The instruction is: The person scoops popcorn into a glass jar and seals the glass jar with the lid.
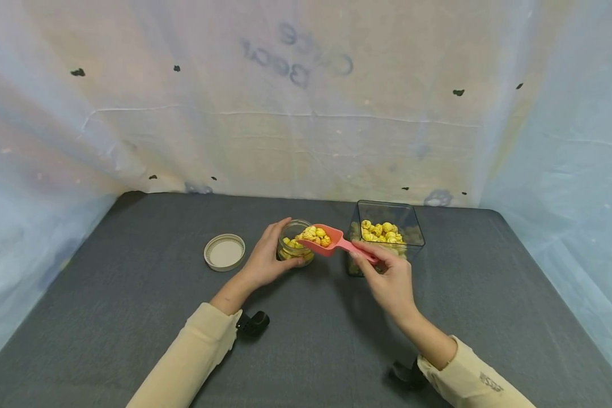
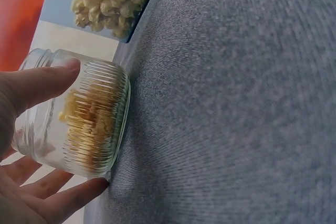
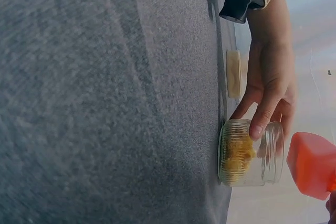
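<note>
My left hand [image 1: 266,258] grips a ribbed glass jar [image 2: 97,114] that stands upright on the dark cloth, thumb on the near side and fingers round the far side. Yellow popcorn [image 3: 237,156] fills the lower part of the jar. With my right hand [image 1: 390,280] I pinch the handle of a red scoop [image 1: 339,242] between thumb and fingers. The scoop is heaped with popcorn and its front lip is over the jar's mouth. In the right wrist view only a bit of my right hand shows at the edge.
Right of the jar, behind my right hand, stands a clear dark-tinted square container [image 1: 413,226] part full of popcorn. A round jar lid [image 1: 224,253] lies left of my left hand. Plastic sheeting [image 1: 306,141] hangs behind the table [image 1: 306,351] and at both sides.
</note>
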`<state>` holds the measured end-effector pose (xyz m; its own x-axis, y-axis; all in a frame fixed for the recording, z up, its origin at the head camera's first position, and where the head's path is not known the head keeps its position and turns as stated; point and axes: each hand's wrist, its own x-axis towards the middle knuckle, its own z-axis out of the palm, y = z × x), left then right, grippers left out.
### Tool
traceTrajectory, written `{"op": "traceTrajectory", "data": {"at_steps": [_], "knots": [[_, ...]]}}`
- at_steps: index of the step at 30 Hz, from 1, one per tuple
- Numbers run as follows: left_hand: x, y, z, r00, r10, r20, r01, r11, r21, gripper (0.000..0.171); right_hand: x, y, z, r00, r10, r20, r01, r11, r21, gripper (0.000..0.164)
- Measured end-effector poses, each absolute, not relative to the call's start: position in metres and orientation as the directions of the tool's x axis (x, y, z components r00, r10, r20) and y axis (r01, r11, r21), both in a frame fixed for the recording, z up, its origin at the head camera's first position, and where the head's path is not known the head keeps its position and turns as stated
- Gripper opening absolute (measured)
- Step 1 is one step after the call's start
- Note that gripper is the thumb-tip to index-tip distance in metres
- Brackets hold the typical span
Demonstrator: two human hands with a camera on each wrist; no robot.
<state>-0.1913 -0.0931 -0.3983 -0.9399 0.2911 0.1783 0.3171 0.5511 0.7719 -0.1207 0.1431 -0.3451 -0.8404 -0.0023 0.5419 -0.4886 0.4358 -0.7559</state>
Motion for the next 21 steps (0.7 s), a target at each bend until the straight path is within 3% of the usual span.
{"op": "traceTrajectory", "data": {"at_steps": [21], "knots": [[-0.192, -0.094, -0.399, -0.943, 0.286, 0.169, 0.305, 0.547, 0.780, 0.091, -0.137, 0.146, -0.358, -0.787, -0.059, 0.615, -0.561, 0.486, -0.671, 0.022]]}}
